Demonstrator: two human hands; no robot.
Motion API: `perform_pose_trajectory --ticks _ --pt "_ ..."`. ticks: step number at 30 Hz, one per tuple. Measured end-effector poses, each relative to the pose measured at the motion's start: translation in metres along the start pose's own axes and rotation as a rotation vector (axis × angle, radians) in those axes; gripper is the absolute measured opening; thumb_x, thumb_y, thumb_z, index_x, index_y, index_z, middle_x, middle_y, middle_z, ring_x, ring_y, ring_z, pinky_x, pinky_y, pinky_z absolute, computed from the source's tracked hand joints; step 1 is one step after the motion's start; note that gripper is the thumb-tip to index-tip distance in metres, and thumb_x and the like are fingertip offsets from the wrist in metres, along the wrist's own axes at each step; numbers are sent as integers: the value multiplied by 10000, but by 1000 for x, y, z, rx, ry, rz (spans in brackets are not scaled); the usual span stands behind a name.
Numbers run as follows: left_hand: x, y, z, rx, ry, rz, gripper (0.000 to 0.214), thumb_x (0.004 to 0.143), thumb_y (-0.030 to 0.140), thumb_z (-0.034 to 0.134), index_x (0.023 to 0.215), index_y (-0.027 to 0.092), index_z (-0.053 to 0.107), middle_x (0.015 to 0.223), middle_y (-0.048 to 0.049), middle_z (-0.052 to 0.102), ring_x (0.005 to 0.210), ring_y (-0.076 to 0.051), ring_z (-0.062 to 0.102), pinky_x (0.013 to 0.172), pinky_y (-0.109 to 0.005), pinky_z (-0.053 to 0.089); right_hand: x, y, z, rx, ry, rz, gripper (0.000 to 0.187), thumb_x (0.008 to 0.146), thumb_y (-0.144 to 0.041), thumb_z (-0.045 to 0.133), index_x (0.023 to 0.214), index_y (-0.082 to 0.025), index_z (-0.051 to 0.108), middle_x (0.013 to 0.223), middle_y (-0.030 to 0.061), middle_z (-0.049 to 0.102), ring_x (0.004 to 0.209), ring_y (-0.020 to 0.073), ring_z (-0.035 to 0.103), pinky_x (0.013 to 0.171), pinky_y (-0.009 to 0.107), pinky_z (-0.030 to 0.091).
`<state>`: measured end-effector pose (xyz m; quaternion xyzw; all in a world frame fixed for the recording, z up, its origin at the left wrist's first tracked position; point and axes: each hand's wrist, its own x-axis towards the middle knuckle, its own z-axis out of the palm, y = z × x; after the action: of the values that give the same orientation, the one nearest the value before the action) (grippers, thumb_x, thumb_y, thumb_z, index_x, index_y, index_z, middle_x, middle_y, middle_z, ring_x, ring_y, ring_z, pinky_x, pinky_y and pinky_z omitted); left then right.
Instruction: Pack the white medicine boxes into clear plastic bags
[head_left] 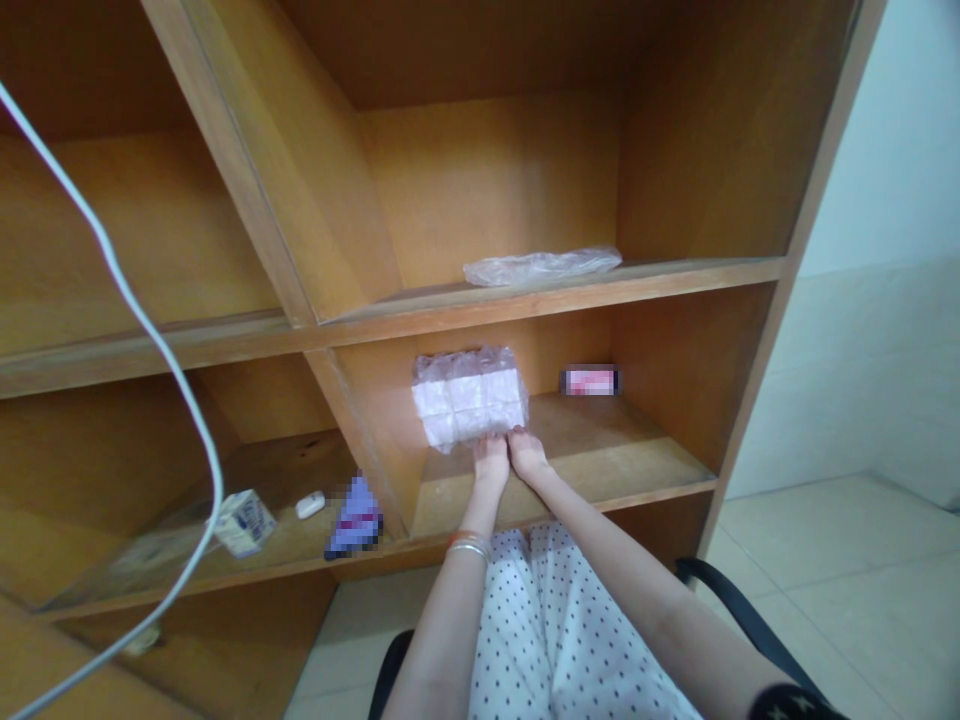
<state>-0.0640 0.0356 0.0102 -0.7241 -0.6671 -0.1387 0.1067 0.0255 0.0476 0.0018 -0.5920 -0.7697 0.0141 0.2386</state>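
Observation:
A plastic-wrapped pack of white tissue packets point(469, 397) stands on the lower right shelf point(600, 470) against the divider. My left hand point(491, 461) and my right hand point(527, 452) are side by side at the pack's lower front edge, both touching it. The fingers reach under or against the wrapping and are partly hidden. A bracelet sits on my left wrist.
A small pink tube or box point(590, 380) lies at the back of the same shelf. A crumpled clear plastic bag point(541, 265) rests on the shelf above. The lower left shelf holds a small carton point(243, 522), a white object point(310, 504) and a purple item point(356, 518). A white cable point(150, 330) hangs at left.

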Motion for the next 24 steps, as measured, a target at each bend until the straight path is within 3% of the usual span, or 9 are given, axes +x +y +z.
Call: perform_pose_trajectory --ticks 7,12,24 --pt "-2 1 -1 -36 58 -40 355 913 120 267 1126 144 551 1091 -116 612 1005 -210 559 878 -315 422 0 2 -2 38 72 20 289 931 -120 327 1003 -108 606 1095 140 583 1008 194 534 882 278 394" --pt "1 -3 4 -65 18 -49 337 893 117 297 1013 130 611 1035 -134 633 969 -222 582 845 -306 436 0 1 0 69 36 -17 260 907 -120 376 933 -117 635 1016 136 623 960 200 552 846 273 403" --pt "4 -9 7 -150 -2 -25 315 853 104 355 999 144 631 1073 -141 625 1018 -225 577 874 -315 442 0 3 2 127 27 -40 254 883 -110 395 908 -130 647 1024 134 624 902 188 566 789 266 414"
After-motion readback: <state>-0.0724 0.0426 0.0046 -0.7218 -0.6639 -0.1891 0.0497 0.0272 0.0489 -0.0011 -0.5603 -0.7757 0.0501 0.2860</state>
